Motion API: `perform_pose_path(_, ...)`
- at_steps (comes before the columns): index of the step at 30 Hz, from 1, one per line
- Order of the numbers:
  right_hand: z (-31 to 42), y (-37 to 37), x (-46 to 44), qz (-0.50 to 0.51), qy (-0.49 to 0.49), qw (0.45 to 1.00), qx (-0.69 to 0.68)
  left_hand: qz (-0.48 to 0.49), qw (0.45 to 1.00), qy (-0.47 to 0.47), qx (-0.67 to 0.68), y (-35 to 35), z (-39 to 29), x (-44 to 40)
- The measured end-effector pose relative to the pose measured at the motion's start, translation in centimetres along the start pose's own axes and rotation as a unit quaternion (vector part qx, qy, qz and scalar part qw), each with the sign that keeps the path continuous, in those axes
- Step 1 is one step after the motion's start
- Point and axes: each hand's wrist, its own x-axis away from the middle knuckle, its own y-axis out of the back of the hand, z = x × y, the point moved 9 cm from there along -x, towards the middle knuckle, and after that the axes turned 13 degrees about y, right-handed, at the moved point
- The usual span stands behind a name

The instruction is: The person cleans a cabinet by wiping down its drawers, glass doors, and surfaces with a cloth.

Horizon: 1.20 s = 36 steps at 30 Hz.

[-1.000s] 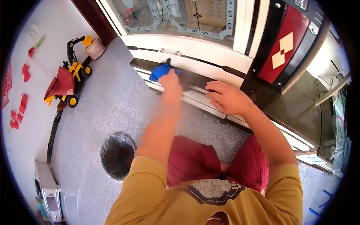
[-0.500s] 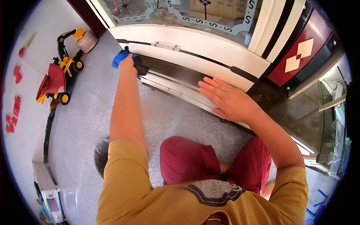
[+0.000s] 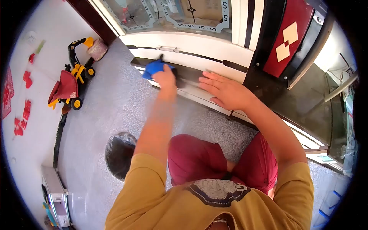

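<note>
My left hand (image 3: 166, 79) grips a blue cloth (image 3: 154, 67) with dark parts poking out around it. The hand presses this bundle on the dark ledge (image 3: 191, 73) of a white cabinet (image 3: 184, 40), and the left forearm is smeared by motion. To its right, my right hand (image 3: 225, 92) lies flat with fingers outstretched at the same ledge, holding nothing. Above both hands are a drawer front with a metal handle (image 3: 168, 48) and a glass door (image 3: 184, 17) with a patterned border.
A black bucket-like container (image 3: 120, 156) stands on the speckled floor by my left elbow. Further left is a toy excavator (image 3: 71, 82) near a pinkish tub (image 3: 97, 50). A dark counter surface (image 3: 283, 96) and a red panel (image 3: 281, 38) are at the right.
My left hand has slid the blue cloth to the right along the ledge, towards my right hand. The view has shifted, showing more of the black container.
</note>
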Motion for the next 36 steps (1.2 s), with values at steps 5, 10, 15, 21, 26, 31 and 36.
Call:
perform_pose_path(5,0.4,1.1,0.3,-0.045,-0.001,0.999,-0.023,0.185,0.974,0.06,0.117,-1.1,0.0,15.4)
perform_pose_path(10,0.5,3.8,1.5,-0.164,-0.014,0.986,-0.015,0.278,0.914,0.199,0.219,-1.1,-0.3,21.4)
perform_pose_path(15,0.1,3.6,1.7,-0.171,-0.017,0.985,-0.03,0.311,0.895,0.24,0.21,0.1,-1.6,20.5)
perform_pose_path(21,0.2,2.5,1.1,-0.133,-0.007,0.991,-0.033,0.139,0.969,0.17,0.109,-0.6,-0.3,8.4)
perform_pose_path(26,0.2,2.6,0.5,-0.108,-0.026,0.992,-0.052,0.128,0.965,0.176,0.147,-0.2,-0.7,-3.3)
perform_pose_path(31,-0.3,2.1,0.1,-0.084,-0.027,0.994,-0.06,0.065,0.973,0.163,0.149,2.0,-3.0,-9.7)
perform_pose_path(36,-0.5,2.0,-0.1,-0.079,-0.024,0.994,-0.07,0.036,0.986,0.143,0.071,2.9,-3.5,-16.5)
